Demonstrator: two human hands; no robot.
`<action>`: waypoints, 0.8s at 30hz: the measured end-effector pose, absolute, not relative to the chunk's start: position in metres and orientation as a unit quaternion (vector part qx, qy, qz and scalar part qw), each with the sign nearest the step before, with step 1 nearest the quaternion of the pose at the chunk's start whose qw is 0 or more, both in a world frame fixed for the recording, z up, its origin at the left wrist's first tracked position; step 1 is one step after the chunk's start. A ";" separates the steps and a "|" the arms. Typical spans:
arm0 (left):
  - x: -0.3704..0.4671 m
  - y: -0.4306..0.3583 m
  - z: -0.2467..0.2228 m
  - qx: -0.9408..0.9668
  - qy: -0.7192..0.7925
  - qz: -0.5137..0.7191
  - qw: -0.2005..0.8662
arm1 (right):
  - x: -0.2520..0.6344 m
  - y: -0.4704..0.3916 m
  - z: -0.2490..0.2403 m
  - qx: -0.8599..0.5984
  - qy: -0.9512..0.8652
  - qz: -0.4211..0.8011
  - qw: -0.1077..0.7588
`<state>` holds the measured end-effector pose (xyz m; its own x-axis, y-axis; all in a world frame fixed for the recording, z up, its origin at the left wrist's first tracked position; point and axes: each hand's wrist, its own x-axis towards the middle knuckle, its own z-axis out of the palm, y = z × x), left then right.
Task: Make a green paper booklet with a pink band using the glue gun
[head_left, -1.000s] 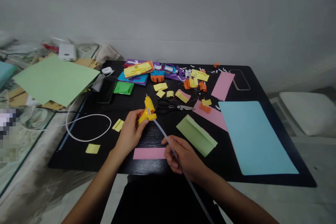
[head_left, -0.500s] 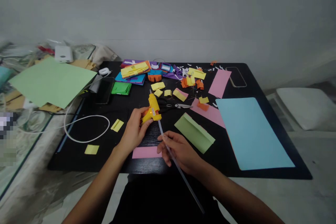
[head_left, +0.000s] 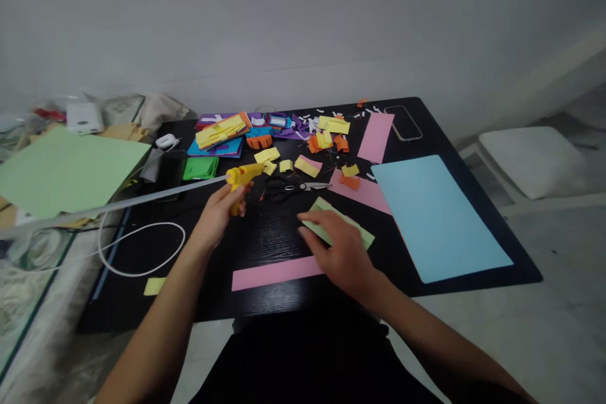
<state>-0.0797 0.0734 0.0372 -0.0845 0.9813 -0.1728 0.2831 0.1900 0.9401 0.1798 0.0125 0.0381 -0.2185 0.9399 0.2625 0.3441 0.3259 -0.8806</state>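
Observation:
A yellow glue gun (head_left: 243, 175) is held by its handle in my left hand (head_left: 218, 209), its nozzle toward the right. From its back end a long translucent glue stick (head_left: 156, 194) sticks out to the left. My right hand (head_left: 343, 255) has its fingers apart and holds nothing. It is over a folded light green paper (head_left: 365, 237) and the right end of a pink strip (head_left: 269, 273). Scissors (head_left: 315, 186) lie beyond the hands, with small yellow paper pieces (head_left: 286, 166) behind them.
Light blue sheets (head_left: 440, 221) lie on the black table (head_left: 269, 233) at the right, near pink papers (head_left: 376, 137). Stacked folded papers (head_left: 222, 132) and scraps are at the back. A white cable (head_left: 142, 274) loops at the left, below a large green sheet (head_left: 71, 167).
My left hand has turned the glue gun, so its stick now points left. My right hand has let go of the stick and moved right. The view has shifted slightly.

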 end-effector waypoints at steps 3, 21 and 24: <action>-0.081 0.063 0.043 0.524 0.632 0.348 0.452 | 0.205 0.008 0.009 -0.542 -0.726 0.159 0.393; -0.071 0.007 0.013 0.596 0.655 0.230 0.403 | 0.206 0.030 -0.028 -0.443 -0.847 0.136 0.259; -0.069 0.007 0.010 0.598 0.659 0.228 0.396 | 0.201 0.033 -0.031 -0.444 -0.832 0.155 0.293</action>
